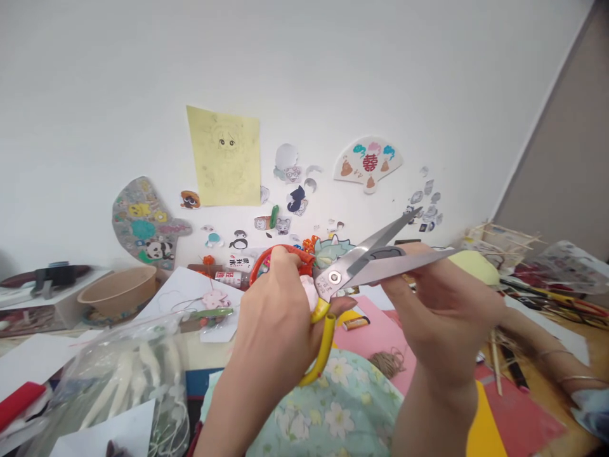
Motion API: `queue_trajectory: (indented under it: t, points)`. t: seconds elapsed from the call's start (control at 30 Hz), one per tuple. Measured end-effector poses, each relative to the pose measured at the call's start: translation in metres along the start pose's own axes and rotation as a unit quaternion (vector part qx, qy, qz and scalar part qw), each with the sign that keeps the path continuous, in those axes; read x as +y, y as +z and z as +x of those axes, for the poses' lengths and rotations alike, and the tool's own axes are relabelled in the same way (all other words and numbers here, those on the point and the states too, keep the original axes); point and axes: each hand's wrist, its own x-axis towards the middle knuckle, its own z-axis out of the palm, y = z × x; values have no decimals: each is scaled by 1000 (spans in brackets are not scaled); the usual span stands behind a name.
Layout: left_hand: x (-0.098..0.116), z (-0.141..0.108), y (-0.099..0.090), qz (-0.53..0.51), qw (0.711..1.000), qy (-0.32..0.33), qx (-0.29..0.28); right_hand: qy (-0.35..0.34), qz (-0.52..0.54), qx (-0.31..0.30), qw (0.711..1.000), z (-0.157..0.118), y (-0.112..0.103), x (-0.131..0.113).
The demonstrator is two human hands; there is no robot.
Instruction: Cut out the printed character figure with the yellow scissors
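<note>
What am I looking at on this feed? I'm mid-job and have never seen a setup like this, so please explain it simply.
There is no machine here: a person works with two bare hands, seen by one camera worn on the head, looking forward and down. The left hand holds scissors, blades open. The right hand is raised by the blades; what it may hold is mostly hidden. The arm at far right is another person's. On the table are pink paper, a bundle of twine, a beige bowl and a clear plastic bag. A yellow drawing hangs on the wall behind.
</note>
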Motion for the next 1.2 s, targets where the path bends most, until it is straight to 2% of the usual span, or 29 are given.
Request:
queue_trajectory:
  t: [0.13,0.53,0.93,1.2]
  points:
    - [0,1,0,14,1000,17,20,-11,17,-5,1000,2,0,-3]
    - [2,-2,-2,13,1000,17,12,-30,-8,-6,999,2,-4,-3]
    - [1,-1,-1,24,1000,15,-8,-75,-120,-12,990,3,-12,-4]
    - [1,0,-1,28,999,16,-16,-83,-129,-23,988,3,-14,-5]
